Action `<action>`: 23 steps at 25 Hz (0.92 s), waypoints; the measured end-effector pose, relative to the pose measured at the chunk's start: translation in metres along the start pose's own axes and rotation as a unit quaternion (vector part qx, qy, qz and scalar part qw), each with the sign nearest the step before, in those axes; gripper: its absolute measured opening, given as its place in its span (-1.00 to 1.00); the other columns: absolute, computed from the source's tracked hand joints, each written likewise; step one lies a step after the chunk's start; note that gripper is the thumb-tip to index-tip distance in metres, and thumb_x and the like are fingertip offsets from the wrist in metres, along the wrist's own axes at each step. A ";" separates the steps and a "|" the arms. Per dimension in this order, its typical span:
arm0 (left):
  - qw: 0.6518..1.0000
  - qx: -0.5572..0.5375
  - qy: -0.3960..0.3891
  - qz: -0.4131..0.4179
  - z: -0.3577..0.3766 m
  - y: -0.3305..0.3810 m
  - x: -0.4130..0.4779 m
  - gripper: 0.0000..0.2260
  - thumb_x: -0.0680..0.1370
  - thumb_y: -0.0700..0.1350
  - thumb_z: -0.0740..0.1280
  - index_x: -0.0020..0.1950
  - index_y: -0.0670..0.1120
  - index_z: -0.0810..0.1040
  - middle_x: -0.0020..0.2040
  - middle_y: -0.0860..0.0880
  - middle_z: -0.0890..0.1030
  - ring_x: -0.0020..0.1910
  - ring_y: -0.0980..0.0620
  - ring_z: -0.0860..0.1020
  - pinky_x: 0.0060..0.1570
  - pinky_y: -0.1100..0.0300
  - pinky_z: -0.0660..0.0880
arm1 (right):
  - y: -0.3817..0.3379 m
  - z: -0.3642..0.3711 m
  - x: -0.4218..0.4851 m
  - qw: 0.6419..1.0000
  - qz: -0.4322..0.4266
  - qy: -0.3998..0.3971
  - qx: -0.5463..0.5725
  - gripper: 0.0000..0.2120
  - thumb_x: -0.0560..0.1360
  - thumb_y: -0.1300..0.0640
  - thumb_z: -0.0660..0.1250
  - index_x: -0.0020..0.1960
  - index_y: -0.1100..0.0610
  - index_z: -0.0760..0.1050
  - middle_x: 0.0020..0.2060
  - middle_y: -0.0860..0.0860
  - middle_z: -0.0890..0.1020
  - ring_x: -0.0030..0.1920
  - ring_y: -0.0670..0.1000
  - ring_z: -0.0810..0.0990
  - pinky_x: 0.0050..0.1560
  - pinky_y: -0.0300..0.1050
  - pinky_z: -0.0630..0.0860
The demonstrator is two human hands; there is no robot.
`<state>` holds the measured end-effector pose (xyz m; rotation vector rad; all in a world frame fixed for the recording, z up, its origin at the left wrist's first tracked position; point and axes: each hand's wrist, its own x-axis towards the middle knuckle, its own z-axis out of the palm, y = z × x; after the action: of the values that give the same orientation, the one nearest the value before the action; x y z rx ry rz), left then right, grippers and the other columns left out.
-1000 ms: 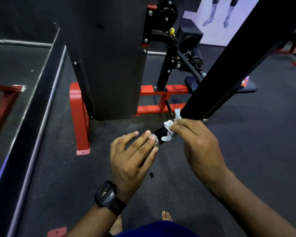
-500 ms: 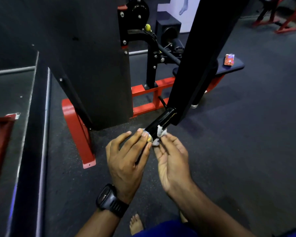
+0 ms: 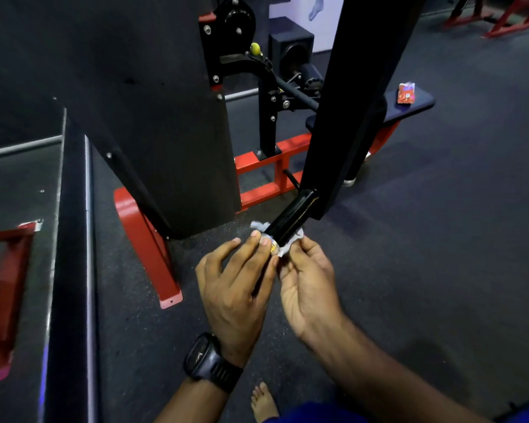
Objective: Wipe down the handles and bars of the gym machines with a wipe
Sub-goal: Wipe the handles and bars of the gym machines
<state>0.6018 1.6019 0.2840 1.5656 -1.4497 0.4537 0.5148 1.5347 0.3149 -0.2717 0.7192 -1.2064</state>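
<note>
Fingers (image 3: 252,250) of the left hand (image 3: 237,288) lie straight and close together, tips touching the near end of the handle (image 3: 290,216) at the centre of the frame. The right hand (image 3: 310,290) pinches the wipe (image 3: 289,244) between thumb and curled fingers just beside that end. The wipe is white and crumpled; it shows on both sides of the handle, so it probably passes underneath, though that part is hidden. The handle is a glossy black cylinder with a yellowish end cap, slanting down from the thick black bar (image 3: 358,96) at upper right. A black watch (image 3: 209,360) sits on the left wrist, and a bare foot (image 3: 264,401) shows at the bottom edge. Behind the hands stand the black weight shroud (image 3: 153,117) and the red base frame (image 3: 147,239) on dark flooring. At upper right a small red packet (image 3: 406,93) lies on a dark pad (image 3: 422,102).
</note>
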 end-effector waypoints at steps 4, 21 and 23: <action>1.000 -0.003 -0.012 -0.003 0.001 -0.001 0.004 -0.82 0.58 -0.07 0.40 0.15 -0.07 0.66 0.17 0.03 0.64 0.12 -0.05 0.56 0.08 0.01 0.46 | 0.004 0.007 -0.001 0.997 -0.058 0.048 -0.021 -0.85 0.64 0.31 0.10 0.15 0.31 0.40 0.07 0.28 0.61 0.13 0.18 0.59 0.19 -0.09 0.53; 0.996 0.089 0.004 -0.013 0.007 0.017 -0.001 -0.79 0.51 -0.23 0.43 0.14 -0.15 0.67 0.20 -0.04 0.63 0.15 -0.11 0.54 0.07 -0.04 0.46 | -0.045 0.004 0.011 0.513 -0.474 -0.323 -0.638 -0.87 0.48 0.26 0.27 -0.04 0.20 0.59 -0.11 0.04 0.61 -0.02 0.01 0.54 0.06 -0.14 0.47; 0.995 0.101 0.004 -0.010 0.011 0.031 -0.003 -0.77 0.50 -0.28 0.41 0.15 -0.14 0.67 0.21 -0.03 0.63 0.16 -0.11 0.54 0.09 -0.03 0.45 | -0.056 -0.010 0.010 0.543 -0.495 -0.302 -0.608 -0.89 0.52 0.26 0.31 -0.02 0.22 0.59 -0.08 0.04 0.61 -0.02 0.00 0.54 0.07 -0.25 0.45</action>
<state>0.5697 1.5984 0.2877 1.7348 -1.4165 0.6098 0.4682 1.5070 0.3346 -2.4467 0.6451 -1.2465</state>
